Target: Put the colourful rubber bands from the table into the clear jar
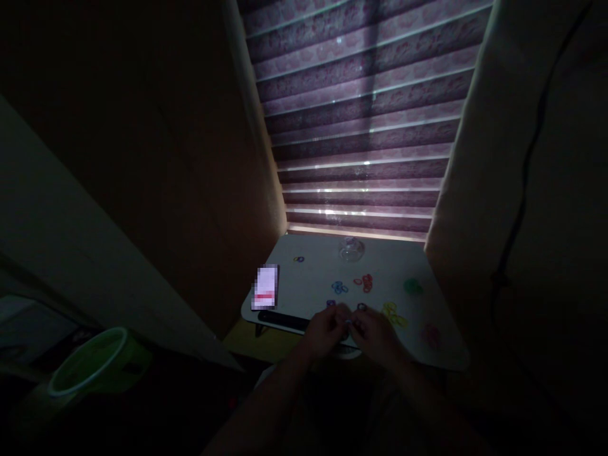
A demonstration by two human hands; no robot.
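Observation:
My left hand point(327, 328) and my right hand point(374, 330) meet over the near edge of a small white table point(308, 244). Both are closed, fingertips pinched around a small pale band point(349, 322), whose shape is mostly hidden. Just beyond the fingers lie a purple band point(331, 303) and a dark ring-like band point(361, 307). Small loops sit in colour groups: blue bands point(339, 287), red bands point(367, 282), yellow bands point(393, 314) beside my right hand, a green pile point(413, 286) and a dim pink pile point(431, 335).
A clear round container point(351, 249) stands at the table's back. Two or so loops point(298, 259) lie at the back left. A lit phone point(265, 287) rests on the left edge, near a dark slot point(284, 321). A green bin point(92, 361) is at lower left; pleated blinds point(361, 133) hang behind.

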